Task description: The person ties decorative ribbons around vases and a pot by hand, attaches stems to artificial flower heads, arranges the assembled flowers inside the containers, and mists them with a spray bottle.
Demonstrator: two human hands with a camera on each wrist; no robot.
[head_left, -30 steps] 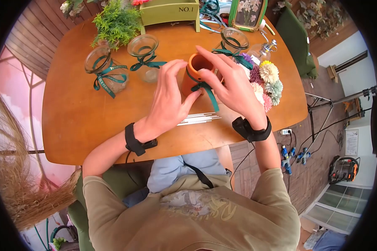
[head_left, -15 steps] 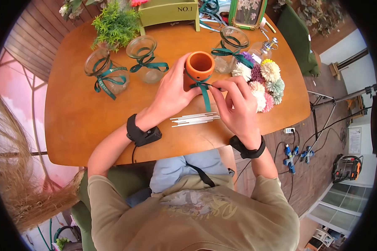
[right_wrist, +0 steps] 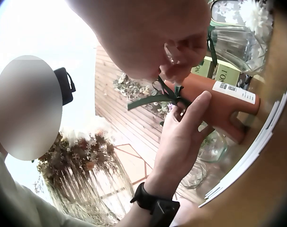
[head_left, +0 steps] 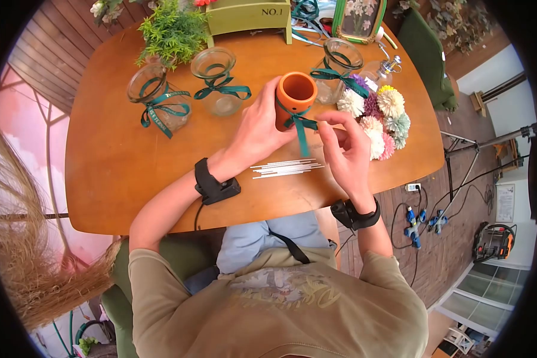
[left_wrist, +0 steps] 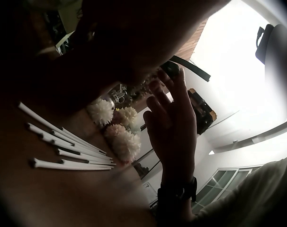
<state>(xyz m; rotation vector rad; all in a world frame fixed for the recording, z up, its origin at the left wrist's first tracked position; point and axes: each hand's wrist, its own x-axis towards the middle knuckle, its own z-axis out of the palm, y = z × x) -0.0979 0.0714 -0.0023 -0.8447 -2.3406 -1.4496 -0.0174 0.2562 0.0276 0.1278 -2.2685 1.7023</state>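
An orange clay pot (head_left: 297,88) stands near the middle of the table, a dark green ribbon (head_left: 302,123) tied in a bow round its neck. My left hand (head_left: 260,132) grips the pot from the left; in the right wrist view the left thumb lies along the pot (right_wrist: 219,101), below its white label. On the other side, my right hand (head_left: 347,153) pinches a loop of the bow between thumb and fingers, the other fingers curled. One ribbon tail hangs down the front. The left wrist view shows the right hand (left_wrist: 174,125) in shadow, with the pot hidden.
White sticks (head_left: 287,168) lie in front of the pot. Glass vases with green bows stand at left (head_left: 161,107), centre-left (head_left: 222,98) and behind right (head_left: 334,77). Pompom flowers (head_left: 373,128) lie at right. A plant (head_left: 172,36), a green planter (head_left: 247,18) and a frame (head_left: 359,19) stand behind.
The right hand has come off the pot's rim and taken hold of the bow at the right. The left hand's fingers have moved from the upper left to close round the pot's side.
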